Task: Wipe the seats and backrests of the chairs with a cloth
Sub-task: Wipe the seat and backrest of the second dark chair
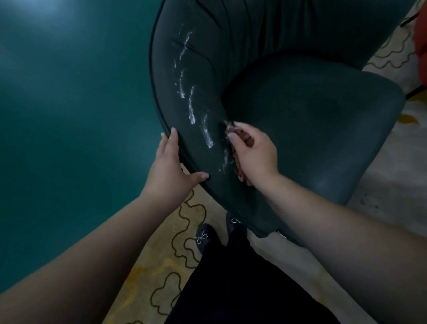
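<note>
**Wiping the inner backrest, white streaks not yet cleared**

Person stands at the side of a dark green upholstered chair (318, 119), looking down over its curved backrest (197, 87). Seat cushion (331, 128) lies to the right of the hands.

Left hand (172, 169): fingers straight, laid over the outer rim of the backrest, thumb on the inner face. Reads as bracing, not gripping.

Right hand (255, 154): fingers curled round a bunched brownish cloth (238, 131), pressing it against the inner backrest low down, near where back meets seat. Most of the cloth is hidden under the palm; scraps show above the knuckles and below the wrist.

White streaks (192, 110) run up the backrest just left of the cloth, in broken lines toward the top.

Handling, my judgement: cloth is soft, light, crumples to nothing, best kept wadded in the fist so a flat pad meets the fabric. Upholstery looks padded and pleated; it will give under pressure, and residue may lodge in the folds. The chair may shift or turn if pushed, so the rim is the sensible place to steady it.

Patterned carpet (186, 227) underfoot; dark shoes (205, 237) close to the chair base.
</note>
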Motion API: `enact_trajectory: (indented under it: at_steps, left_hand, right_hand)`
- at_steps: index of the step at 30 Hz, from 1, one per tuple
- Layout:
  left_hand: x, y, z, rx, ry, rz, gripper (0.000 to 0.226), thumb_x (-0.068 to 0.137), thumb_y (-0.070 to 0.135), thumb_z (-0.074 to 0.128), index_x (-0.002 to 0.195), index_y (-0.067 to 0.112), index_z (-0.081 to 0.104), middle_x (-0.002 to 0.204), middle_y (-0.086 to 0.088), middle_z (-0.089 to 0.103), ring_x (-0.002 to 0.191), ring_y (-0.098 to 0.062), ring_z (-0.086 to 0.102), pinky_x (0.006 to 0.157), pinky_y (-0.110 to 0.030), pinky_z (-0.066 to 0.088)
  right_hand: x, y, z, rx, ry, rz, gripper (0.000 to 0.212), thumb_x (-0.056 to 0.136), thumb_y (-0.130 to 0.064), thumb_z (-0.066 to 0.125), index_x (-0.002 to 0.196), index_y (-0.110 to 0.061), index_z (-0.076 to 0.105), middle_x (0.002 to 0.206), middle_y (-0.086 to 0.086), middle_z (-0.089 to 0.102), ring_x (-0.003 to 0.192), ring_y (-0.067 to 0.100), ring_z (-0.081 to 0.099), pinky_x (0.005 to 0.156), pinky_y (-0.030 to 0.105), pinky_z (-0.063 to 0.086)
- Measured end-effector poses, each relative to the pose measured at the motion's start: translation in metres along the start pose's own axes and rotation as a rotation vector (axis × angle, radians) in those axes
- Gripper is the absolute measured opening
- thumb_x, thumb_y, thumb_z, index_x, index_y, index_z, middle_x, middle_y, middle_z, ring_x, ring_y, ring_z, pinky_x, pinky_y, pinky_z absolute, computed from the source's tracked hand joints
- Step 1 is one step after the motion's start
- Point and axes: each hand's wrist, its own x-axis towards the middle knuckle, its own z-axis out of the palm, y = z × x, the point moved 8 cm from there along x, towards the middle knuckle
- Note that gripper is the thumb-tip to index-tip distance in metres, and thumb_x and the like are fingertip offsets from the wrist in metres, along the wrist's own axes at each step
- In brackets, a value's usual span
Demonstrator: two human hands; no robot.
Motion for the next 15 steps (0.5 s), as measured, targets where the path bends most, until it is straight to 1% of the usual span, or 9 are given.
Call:
enact_trajectory:
  at_steps: [2,4,6,9,10,11,13,14,15]
  left_hand:
    - [0.000,-0.001,-0.001,-0.013,0.008,-0.005,0.119,0.069,0.032,0.084,0.154,0.026,0.000,0.162,0.002,0.000,0.142,-0.023,0.029,0.111,-0.043,0.037]
    - [0.000,-0.002,0.001,-0.047,-0.003,-0.014,0.119,0.070,0.029,0.085,0.154,0.026,0.001,0.162,0.002,-0.001,0.142,-0.023,0.030,0.111,-0.043,0.037]
    - [-0.001,-0.003,0.001,-0.082,0.002,-0.007,0.115,0.073,0.025,0.083,0.154,0.028,0.001,0.162,0.004,-0.002,0.142,-0.022,0.031,0.110,-0.043,0.038]
    - [-0.001,-0.004,-0.001,-0.113,0.024,0.002,0.101,0.083,0.021,0.074,0.154,0.031,0.003,0.161,0.007,0.003,0.139,-0.019,0.035,0.109,-0.038,0.039]
    - [-0.001,-0.004,-0.002,-0.127,0.031,-0.005,0.098,0.084,0.021,0.072,0.154,0.032,0.003,0.161,0.008,0.007,0.133,-0.016,0.042,0.105,-0.030,0.041]
    - [-0.001,-0.005,-0.002,-0.144,0.036,-0.014,0.098,0.085,0.021,0.072,0.153,0.034,0.002,0.159,0.012,0.012,0.122,-0.009,0.050,0.096,-0.020,0.043]
    - [0.002,-0.006,-0.005,-0.175,0.046,-0.025,0.101,0.084,0.021,0.073,0.152,0.038,0.000,0.144,0.027,0.025,0.093,0.009,0.053,0.071,0.000,0.040]
    - [0.003,-0.007,-0.007,-0.194,0.051,-0.030,0.102,0.084,0.020,0.073,0.151,0.039,-0.001,0.132,0.030,0.030,0.084,0.014,0.051,0.061,0.002,0.038]
    - [0.004,-0.007,-0.008,-0.212,0.051,-0.037,0.102,0.084,0.019,0.073,0.151,0.039,-0.002,0.125,0.032,0.032,0.080,0.016,0.050,0.059,0.001,0.038]
  right_hand:
    - [0.005,-0.009,0.006,-0.056,-0.074,-0.035,0.030,0.091,-0.039,0.063,0.121,-0.035,0.066,0.115,-0.007,0.058,0.097,0.001,0.052,0.075,-0.005,0.030]
    - [-0.013,-0.010,0.000,-0.108,-0.103,-0.123,0.029,0.089,-0.036,0.067,0.117,-0.035,0.068,0.106,-0.009,0.056,0.094,0.002,0.055,0.076,-0.003,0.033]
    - [-0.043,-0.006,-0.009,-0.113,-0.092,-0.236,0.029,0.086,-0.029,0.072,0.114,-0.032,0.070,0.101,-0.009,0.056,0.092,-0.003,0.056,0.077,-0.003,0.035]
    - [-0.048,0.002,-0.010,-0.096,-0.071,-0.230,0.031,0.084,-0.022,0.075,0.114,-0.029,0.071,0.101,-0.007,0.057,0.092,-0.007,0.053,0.080,-0.003,0.034]
    - [-0.038,-0.001,-0.006,-0.082,-0.055,-0.208,0.030,0.084,-0.022,0.074,0.114,-0.028,0.071,0.102,-0.006,0.057,0.092,-0.005,0.053,0.081,-0.003,0.034]
    - [-0.024,-0.004,-0.001,-0.070,-0.040,-0.178,0.030,0.085,-0.022,0.073,0.114,-0.027,0.071,0.103,-0.007,0.056,0.094,-0.002,0.053,0.082,-0.003,0.034]
    - [-0.003,-0.014,0.008,-0.051,-0.018,-0.140,0.029,0.087,-0.022,0.072,0.116,-0.026,0.070,0.107,-0.009,0.054,0.101,0.005,0.054,0.084,-0.003,0.033]
    - [0.001,-0.017,0.011,-0.054,-0.025,-0.145,0.030,0.087,-0.023,0.071,0.117,-0.026,0.070,0.108,-0.010,0.053,0.104,0.007,0.055,0.086,-0.002,0.034]
    - [-0.002,-0.019,0.012,-0.066,-0.042,-0.162,0.030,0.087,-0.024,0.071,0.117,-0.027,0.070,0.108,-0.011,0.054,0.105,0.009,0.056,0.089,0.003,0.037]
